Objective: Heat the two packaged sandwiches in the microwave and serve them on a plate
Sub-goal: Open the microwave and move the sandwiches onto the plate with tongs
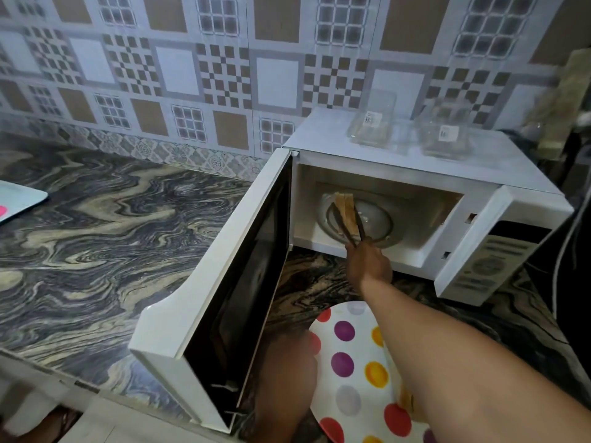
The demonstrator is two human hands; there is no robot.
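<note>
The white microwave [399,174] stands open, its door [204,282] swung out to the left. Inside, on the glass turntable [374,219], a sandwich [347,209] is clamped between dark tongs [358,225]. My right hand [367,263] grips the tongs at the cavity's mouth. My left hand [287,362] holds a white plate with coloured dots [348,362] below the microwave, its fingers hidden under the rim. A bit of another sandwich [406,401] shows on the plate beside my right forearm. Two clear plastic sandwich packages [372,123] [446,135] lie on top of the microwave.
The dark marbled counter [112,235] stretches to the left, with a pale blue board [19,199] at its far left edge. A patterned tile wall rises behind. The microwave's control panel [489,260] faces front right. Dark objects stand at the right edge.
</note>
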